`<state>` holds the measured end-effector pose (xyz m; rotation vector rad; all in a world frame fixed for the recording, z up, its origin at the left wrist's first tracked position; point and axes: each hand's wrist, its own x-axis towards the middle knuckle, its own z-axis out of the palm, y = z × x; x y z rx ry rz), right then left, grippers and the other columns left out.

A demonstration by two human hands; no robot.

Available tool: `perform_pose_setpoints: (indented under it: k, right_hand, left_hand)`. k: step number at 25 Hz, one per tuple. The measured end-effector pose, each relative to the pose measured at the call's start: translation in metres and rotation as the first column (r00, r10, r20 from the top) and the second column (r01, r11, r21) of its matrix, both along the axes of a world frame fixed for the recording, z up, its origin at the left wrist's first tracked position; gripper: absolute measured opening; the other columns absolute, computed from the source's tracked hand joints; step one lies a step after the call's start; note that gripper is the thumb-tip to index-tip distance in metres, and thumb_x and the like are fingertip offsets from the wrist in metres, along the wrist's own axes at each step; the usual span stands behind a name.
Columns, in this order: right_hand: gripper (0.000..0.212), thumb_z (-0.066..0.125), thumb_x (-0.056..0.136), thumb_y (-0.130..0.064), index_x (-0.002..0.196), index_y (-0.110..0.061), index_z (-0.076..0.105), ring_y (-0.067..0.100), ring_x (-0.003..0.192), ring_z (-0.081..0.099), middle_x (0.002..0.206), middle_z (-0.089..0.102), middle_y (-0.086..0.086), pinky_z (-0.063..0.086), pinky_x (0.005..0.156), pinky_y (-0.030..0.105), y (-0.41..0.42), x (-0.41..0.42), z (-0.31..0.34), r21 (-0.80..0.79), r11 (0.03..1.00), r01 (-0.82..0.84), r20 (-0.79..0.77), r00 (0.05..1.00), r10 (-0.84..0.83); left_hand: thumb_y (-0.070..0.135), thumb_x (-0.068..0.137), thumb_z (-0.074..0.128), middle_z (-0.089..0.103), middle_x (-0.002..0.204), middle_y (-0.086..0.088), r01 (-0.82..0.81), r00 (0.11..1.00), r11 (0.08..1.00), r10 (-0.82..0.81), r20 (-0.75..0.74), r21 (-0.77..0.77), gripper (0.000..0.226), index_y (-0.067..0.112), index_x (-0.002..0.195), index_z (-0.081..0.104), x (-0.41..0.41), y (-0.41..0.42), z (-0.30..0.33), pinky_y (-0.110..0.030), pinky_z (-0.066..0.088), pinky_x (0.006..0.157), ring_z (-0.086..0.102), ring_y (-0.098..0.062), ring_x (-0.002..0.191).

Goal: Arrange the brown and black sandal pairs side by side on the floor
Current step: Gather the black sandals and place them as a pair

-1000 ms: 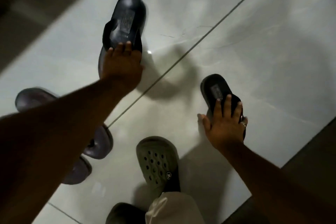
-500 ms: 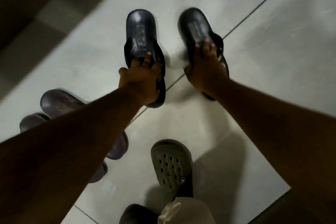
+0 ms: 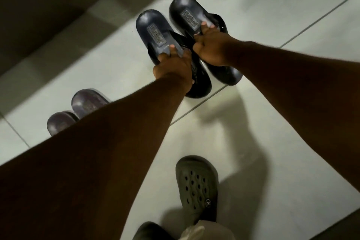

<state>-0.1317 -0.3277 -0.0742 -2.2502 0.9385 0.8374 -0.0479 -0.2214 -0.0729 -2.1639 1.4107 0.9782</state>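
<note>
Two black sandals lie close together on the pale tiled floor, heels pointing away from me. My left hand (image 3: 172,66) grips the left black sandal (image 3: 153,29) at its strap. My right hand (image 3: 209,47) grips the right black sandal (image 3: 187,13) the same way. The two sandals touch or nearly touch along their inner sides. Further left, the brown sandal pair (image 3: 85,103) rests side by side on the floor, largely hidden behind my left forearm.
My foot in a grey-green perforated clog (image 3: 196,185) stands at the bottom centre, with a second clog (image 3: 150,232) partly visible below it. A dark step or wall base (image 3: 39,15) runs along the upper left. Grout lines (image 3: 311,23) cross the tiles.
Both hands have brought the two black sandals together; the right sandal came from the right to sit against the left one, and both now lie nearer the brown pair.
</note>
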Motion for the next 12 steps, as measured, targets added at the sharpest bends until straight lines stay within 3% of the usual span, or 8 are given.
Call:
perform_pose_setpoints:
  k: [2,4,6,9,12]
  right_hand:
    - [0.056,0.018,0.101,-0.032,0.149,-0.007,0.027,0.040,0.149,-0.007,0.163,0.005,0.018,-0.006,0.116,0.058,0.006,0.004,0.006,-0.020,1.000,-0.018,-0.043,0.999,0.017]
    - [0.066,0.014,0.091,-0.049,0.152,-0.025,0.016,0.040,0.149,-0.011,0.165,0.002,0.006,-0.006,0.109,0.071,0.016,0.006,0.009,-0.122,0.992,0.030,-0.088,0.995,-0.041]
    - [0.073,0.019,0.084,-0.054,0.152,-0.028,0.015,0.044,0.149,-0.006,0.165,0.006,0.007,0.000,0.108,0.074,0.047,0.015,0.015,-0.223,0.975,0.011,0.012,1.000,-0.009]
    - [0.077,0.043,0.084,-0.049,0.152,-0.028,0.016,0.044,0.148,0.005,0.165,0.008,0.008,0.016,0.113,0.068,0.125,0.038,0.027,-0.150,0.988,-0.045,0.243,0.967,0.081]
    - [0.087,0.058,0.084,-0.043,0.154,-0.030,0.009,0.039,0.150,-0.003,0.165,-0.006,0.004,0.017,0.115,0.065,0.210,0.065,0.026,0.021,0.971,-0.240,0.241,0.943,0.228]
  left_hand:
    - [0.047,0.081,0.065,0.017,0.161,-0.013,-0.011,0.996,0.996,0.004,-0.084,-0.088,0.088,0.025,0.151,0.016,0.007,0.006,-0.001,-0.054,0.038,0.109,0.024,-0.044,0.142]
    - [0.050,0.080,0.061,0.040,0.149,-0.013,-0.105,0.984,0.941,0.052,-0.168,-0.322,0.074,0.020,0.142,0.035,0.030,0.026,0.003,-0.047,0.041,0.107,0.041,-0.039,0.134]
    - [0.058,0.079,0.057,0.043,0.147,-0.015,-0.221,0.974,0.867,0.177,-0.139,-0.447,0.074,0.017,0.138,0.042,0.066,0.072,0.010,-0.043,0.037,0.111,0.040,-0.036,0.135]
    - [0.075,0.070,0.055,0.028,0.157,-0.017,-0.306,0.945,0.879,0.327,-0.002,-0.366,0.096,0.019,0.145,0.033,0.109,0.184,0.027,-0.050,0.026,0.118,0.026,-0.037,0.145]
    - [0.087,0.054,0.054,0.016,0.161,-0.014,-0.372,0.923,0.918,0.382,0.054,-0.140,0.120,0.025,0.149,0.015,0.112,0.295,0.034,-0.057,0.024,0.117,0.013,-0.037,0.149]
